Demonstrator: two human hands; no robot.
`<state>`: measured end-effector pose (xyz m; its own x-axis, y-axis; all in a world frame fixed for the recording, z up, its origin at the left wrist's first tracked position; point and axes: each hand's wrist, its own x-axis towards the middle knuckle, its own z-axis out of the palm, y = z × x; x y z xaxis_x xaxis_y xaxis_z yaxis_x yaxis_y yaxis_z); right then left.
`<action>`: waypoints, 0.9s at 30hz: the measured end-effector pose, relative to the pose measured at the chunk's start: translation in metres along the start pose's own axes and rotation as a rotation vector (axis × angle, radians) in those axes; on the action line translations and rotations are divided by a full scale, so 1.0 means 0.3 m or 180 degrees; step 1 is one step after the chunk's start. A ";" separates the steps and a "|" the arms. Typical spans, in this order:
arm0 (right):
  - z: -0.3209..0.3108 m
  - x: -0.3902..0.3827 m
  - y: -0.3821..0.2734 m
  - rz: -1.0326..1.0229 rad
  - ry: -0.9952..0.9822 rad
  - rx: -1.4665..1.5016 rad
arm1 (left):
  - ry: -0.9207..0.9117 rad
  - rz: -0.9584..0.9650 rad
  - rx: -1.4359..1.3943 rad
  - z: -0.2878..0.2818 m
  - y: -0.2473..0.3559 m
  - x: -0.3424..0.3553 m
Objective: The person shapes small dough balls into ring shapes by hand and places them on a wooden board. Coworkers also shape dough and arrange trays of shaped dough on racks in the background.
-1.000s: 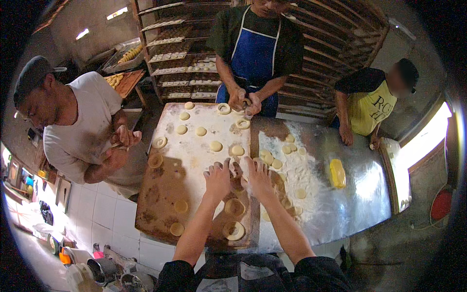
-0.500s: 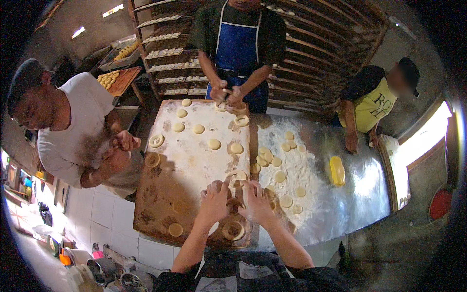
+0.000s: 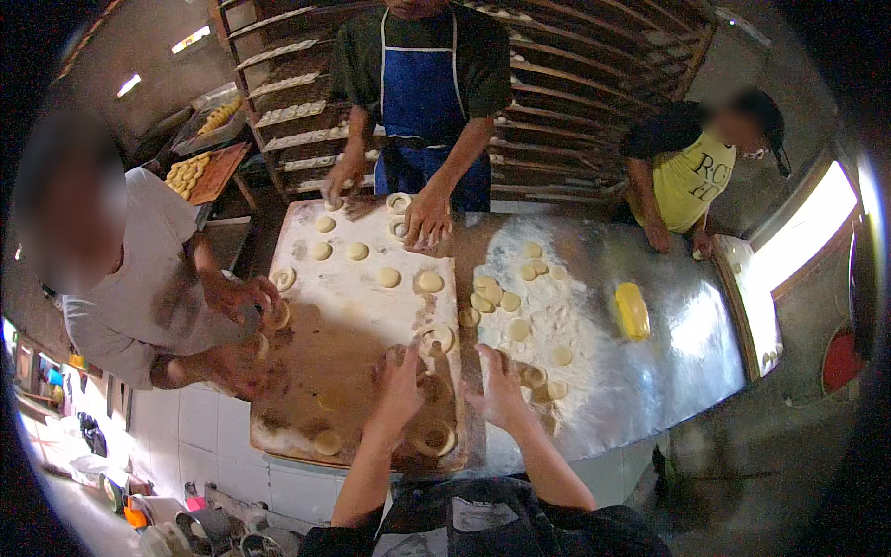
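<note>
A ring of dough [image 3: 437, 340] lies on the floured wooden board [image 3: 343, 362], just past the fingertips of my left hand [image 3: 399, 390]. That hand is open over the board, its fingers loosely stretched and partly in shadow. To the right, past the board's edge, my right hand [image 3: 499, 390] is open as well, with nothing visible in it. A small dough round [image 3: 532, 376] is beside its fingers on the floured metal tabletop [image 3: 603, 418]. Another dough ring [image 3: 433, 437] sits by my left wrist, near the board's front edge.
Several dough rounds [image 3: 387, 278] are scattered over the board. More rounds [image 3: 492, 290] and a yellow lump [image 3: 633, 311] lie on the metal surface. Co-workers stand left, opposite and at the far right; two have hands at the board. Racks of trays [image 3: 297, 113] fill the back.
My hands have moved apart, away from the dough ring they were touching. The left co-worker's hands have come to the board's edge. The person opposite has spread their hands. The view has shifted slightly.
</note>
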<state>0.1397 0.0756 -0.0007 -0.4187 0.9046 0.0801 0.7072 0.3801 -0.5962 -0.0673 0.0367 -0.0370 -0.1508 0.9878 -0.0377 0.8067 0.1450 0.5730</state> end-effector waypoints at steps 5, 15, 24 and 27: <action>-0.119 -0.085 0.215 0.0672 0.0270 0.0008 | 0.0186 0.0113 -0.0452 -0.004 0.001 -0.037; -0.067 -0.028 0.269 -0.0426 -0.0413 -0.1418 | 0.0603 -0.0156 0.0346 -0.084 0.127 -0.114; -0.204 -0.052 0.399 -0.0198 -0.0432 0.1711 | 0.0041 -0.0659 -0.1187 0.140 0.584 -0.186; -0.306 -0.113 0.424 0.0222 -0.0791 0.2638 | 0.0236 -0.0689 -0.1689 0.215 0.675 -0.163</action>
<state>0.2962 0.1111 -0.0060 -0.5705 0.8155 -0.0976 0.1334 -0.0252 -0.9907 0.1404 0.0213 0.0281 -0.3355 0.9295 -0.1532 0.3588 0.2765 0.8915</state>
